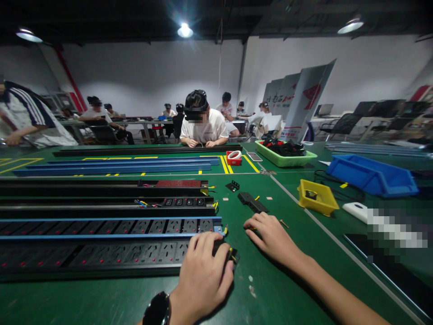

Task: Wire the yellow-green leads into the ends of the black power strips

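My left hand is closed over the right end of the nearest black power strip, with a short yellow-and-green wire showing beside the thumb. Part of that end is hidden under the fingers. To the right, my right hand rests low over the table with its fingers bent together. A small yellowish bit shows at its fingertips, too small to name. Just beyond those fingers lies a black bracket-like part. A small brass-coloured piece lies beside the right hand.
A blue-edged power strip and more black strips lie parallel beyond. On the right stand a yellow bin, a blue bin and a green basket. A red box holds a white roll. A person leans over the far side.
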Demonstrator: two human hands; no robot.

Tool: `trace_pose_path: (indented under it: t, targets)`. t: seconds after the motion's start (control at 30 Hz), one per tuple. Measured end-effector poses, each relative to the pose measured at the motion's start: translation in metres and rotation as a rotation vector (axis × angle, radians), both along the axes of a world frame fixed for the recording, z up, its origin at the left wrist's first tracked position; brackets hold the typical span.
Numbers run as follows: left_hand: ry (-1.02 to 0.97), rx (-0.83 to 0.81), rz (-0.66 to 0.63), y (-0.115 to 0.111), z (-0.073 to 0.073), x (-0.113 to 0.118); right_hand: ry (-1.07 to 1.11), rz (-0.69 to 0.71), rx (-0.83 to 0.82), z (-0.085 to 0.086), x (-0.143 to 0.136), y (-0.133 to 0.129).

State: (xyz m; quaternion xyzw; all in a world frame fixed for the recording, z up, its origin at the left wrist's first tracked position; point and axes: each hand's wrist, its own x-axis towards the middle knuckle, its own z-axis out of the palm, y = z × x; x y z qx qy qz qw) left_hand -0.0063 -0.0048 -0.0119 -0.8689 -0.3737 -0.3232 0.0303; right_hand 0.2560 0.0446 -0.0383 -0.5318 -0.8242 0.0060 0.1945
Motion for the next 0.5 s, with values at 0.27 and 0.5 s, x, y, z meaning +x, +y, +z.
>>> trace_pose_path:
  t: [0.27, 0.5]
  targets:
    - [0.001, -0.003, -0.002, -0.0008, 0.0006, 0.0004, 0.057, 0.034, -0.056, 0.0012, -0.0023, -0.0009]
    - [-0.004, 0.003, -0.015, -0.0006, 0.0028, 0.0003, 0.319, -0.041, -0.105, 0.0064, -0.0056, -0.0038]
